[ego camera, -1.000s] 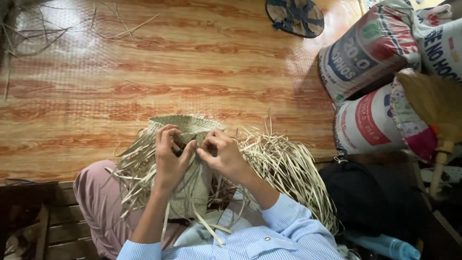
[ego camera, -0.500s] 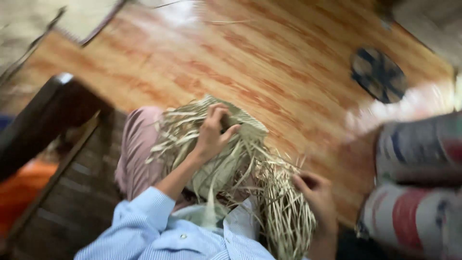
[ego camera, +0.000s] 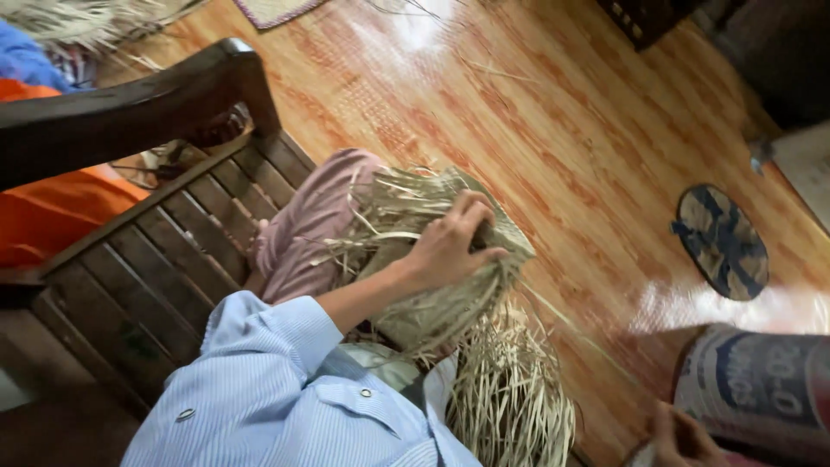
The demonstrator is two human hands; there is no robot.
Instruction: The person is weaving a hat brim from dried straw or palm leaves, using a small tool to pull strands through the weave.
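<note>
The left hand (ego camera: 450,246) rests on top of a partly woven straw basket (ego camera: 450,259), fingers curled over its woven edge in a closed grip on the weave. The basket sits on the person's lap, against the pink trouser leg (ego camera: 307,225), with loose straw strands (ego camera: 510,389) hanging from it toward the floor. The right hand (ego camera: 683,437) is at the lower edge of the view, well apart from the basket and beside a printed sack (ego camera: 761,380); whether its grip is open or closed cannot be told. The person, in a blue striped shirt (ego camera: 285,389), sits on a dark slatted wooden bench (ego camera: 130,259). A round woven fan (ego camera: 720,242) lies on the glossy wood-pattern floor (ego camera: 536,112).
</note>
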